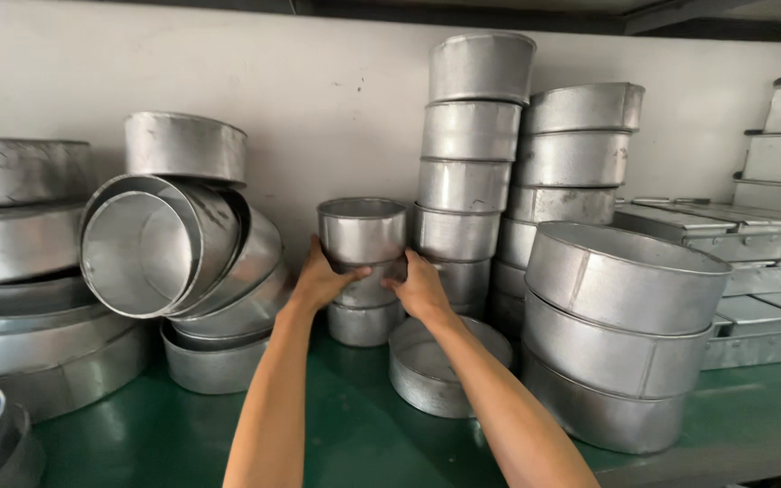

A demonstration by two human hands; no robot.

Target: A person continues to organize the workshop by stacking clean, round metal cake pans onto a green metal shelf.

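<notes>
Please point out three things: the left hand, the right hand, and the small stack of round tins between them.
left hand [320,280]: head view, back of hand.
right hand [422,287]: head view, back of hand.
small stack of round tins [362,230]: head view, top tin's side wall.

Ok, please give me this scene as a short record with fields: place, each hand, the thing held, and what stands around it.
place: green shelf before a pale wall
left hand: grips left side of the short stack of small round tins
right hand: grips right side of that stack
stack: three tins, middle one held
right of it: tall stack of tins
front: upturned flat tin
left: tilted large tins
far right: rectangular tins
</notes>
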